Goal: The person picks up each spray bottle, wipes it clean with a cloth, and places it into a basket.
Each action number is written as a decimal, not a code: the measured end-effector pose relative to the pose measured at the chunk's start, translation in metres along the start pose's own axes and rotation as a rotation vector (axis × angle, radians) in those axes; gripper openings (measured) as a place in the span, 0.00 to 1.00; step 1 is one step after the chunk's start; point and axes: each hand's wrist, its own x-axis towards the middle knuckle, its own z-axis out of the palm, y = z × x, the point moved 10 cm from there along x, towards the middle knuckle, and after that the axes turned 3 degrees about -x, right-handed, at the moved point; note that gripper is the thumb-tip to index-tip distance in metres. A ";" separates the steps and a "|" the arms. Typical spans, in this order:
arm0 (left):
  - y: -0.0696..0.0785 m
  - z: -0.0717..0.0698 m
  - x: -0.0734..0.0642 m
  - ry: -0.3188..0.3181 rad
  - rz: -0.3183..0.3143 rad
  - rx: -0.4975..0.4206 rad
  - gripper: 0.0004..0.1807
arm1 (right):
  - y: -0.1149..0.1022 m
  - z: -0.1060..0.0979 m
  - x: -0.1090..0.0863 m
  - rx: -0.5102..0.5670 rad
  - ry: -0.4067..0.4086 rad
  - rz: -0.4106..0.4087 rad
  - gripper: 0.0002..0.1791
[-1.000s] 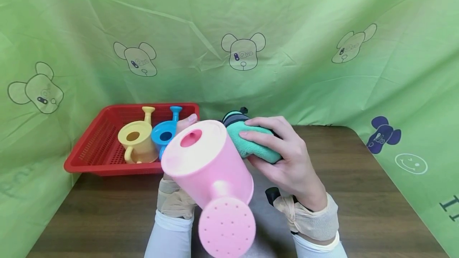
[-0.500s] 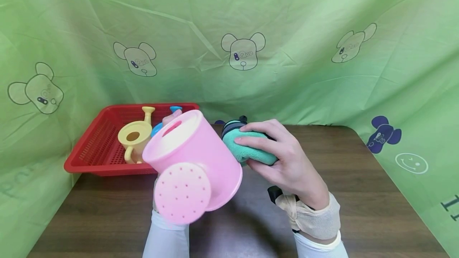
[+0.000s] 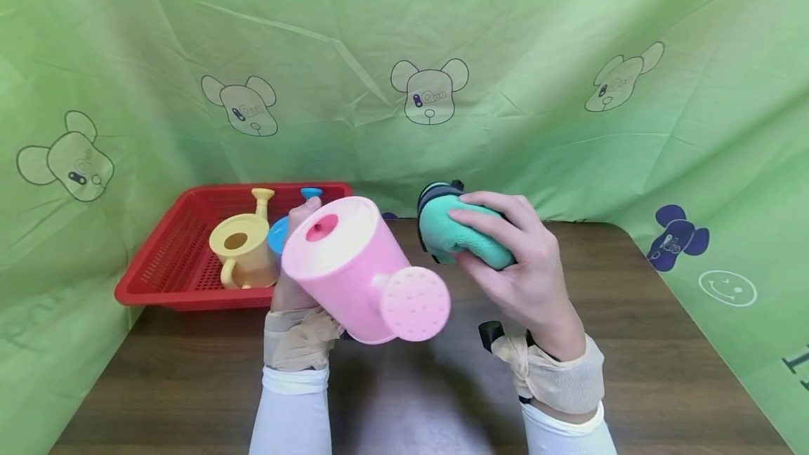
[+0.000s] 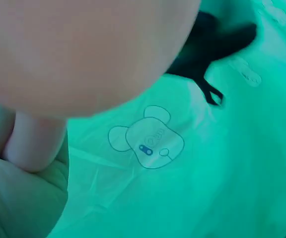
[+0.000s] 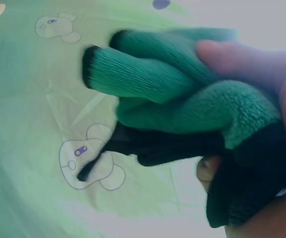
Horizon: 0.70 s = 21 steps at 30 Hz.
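My left hand (image 3: 289,292) holds up a pink watering can (image 3: 347,265), tilted so its top opening and perforated sprinkler head face the head camera. Most of that hand is hidden behind the can. In the left wrist view the can's smooth body (image 4: 93,54) fills the upper left, above the curled hand (image 4: 21,198). To the right of the can, my right hand (image 3: 521,251) grips a folded green towel (image 3: 451,227) with black edging, a visible gap apart from the can. The right wrist view shows the towel (image 5: 143,74) bunched in folds, a black loop hanging from it.
A red plastic basket (image 3: 164,258) stands at the back left of the wooden table (image 3: 632,343). Inside are a yellow watering can (image 3: 253,258) and a blue one (image 3: 276,234), partly hidden by my left hand. A green printed curtain (image 3: 505,153) surrounds the table.
The pink watering can has turned in my left hand, its sprinkler head swinging first left, then right. My right hand has lifted the towel up and to the right, away from the can.
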 end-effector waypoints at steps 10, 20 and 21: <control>-0.007 0.000 0.026 0.069 -0.028 0.416 0.23 | -0.010 -0.010 0.000 0.089 0.136 -0.035 0.17; 0.005 0.004 0.033 0.137 0.101 0.505 0.22 | -0.002 -0.001 -0.001 0.021 -0.020 -0.007 0.21; 0.006 0.003 0.032 0.157 0.098 0.511 0.22 | 0.002 0.002 -0.002 0.012 -0.048 0.008 0.22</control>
